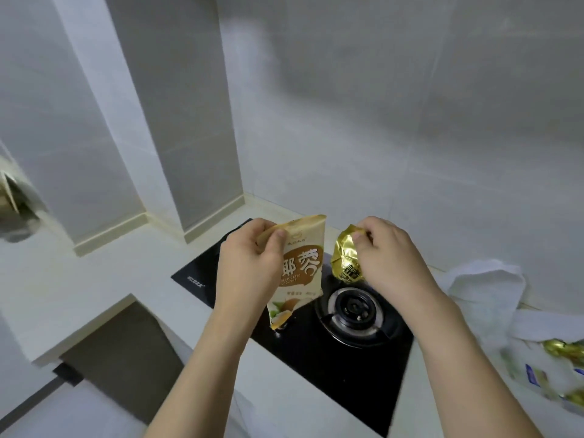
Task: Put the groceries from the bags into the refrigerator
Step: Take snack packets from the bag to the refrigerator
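My left hand (249, 263) pinches the top edge of a cream and brown packet of desiccated coconut (301, 273), which hangs upright above the stove. My right hand (392, 257) pinches the top of a crinkled gold foil packet (346, 259) just to the right of it. Both packets are held in the air over the black gas hob (316, 349). A white plastic grocery bag (493, 295) lies on the counter at the right, with more gold and blue wrapped items (556, 368) showing in it. No refrigerator is in view.
The hob has a round burner (355, 309) under my hands. The white counter (94, 279) runs left and wraps a corner below grey tiled walls. A dark gap (126, 352) opens below the counter edge at the lower left. A blurred object (15, 210) sits at the far left.
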Tool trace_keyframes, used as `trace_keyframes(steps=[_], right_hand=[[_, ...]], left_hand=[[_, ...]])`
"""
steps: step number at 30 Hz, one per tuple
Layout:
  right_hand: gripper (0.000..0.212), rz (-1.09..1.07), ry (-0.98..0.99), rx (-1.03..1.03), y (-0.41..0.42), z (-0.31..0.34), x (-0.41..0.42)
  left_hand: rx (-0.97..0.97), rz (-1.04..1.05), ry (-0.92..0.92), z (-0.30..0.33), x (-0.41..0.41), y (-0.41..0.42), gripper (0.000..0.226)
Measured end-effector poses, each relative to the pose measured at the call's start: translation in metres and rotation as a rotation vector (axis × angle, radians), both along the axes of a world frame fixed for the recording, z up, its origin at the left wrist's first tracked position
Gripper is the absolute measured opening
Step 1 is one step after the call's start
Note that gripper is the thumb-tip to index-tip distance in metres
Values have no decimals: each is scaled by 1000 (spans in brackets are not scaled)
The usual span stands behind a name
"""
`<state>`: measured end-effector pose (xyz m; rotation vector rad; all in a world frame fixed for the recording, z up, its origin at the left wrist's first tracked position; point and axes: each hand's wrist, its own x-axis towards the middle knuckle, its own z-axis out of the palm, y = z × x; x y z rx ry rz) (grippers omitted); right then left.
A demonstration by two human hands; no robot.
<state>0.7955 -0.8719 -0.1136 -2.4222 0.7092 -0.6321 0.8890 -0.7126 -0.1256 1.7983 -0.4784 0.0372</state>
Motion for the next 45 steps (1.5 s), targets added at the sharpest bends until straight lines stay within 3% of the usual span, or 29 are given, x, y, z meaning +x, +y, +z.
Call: trace_keyframes(steps=[12,24,34,45], right_hand=[[20,377,23,16,60,-3,82],[18,828,36,24,159,-6,117],[16,1151,18,37,306,1,91],[17,1562,-9,-8,484,7,2]], left_hand=[[9,357,-13,-6,13,85,14],[21,777,-2,-6,-26,176,10],[92,1080,-64,13,-104,290,14],[77,1508,-58,12,-245,419,17]])
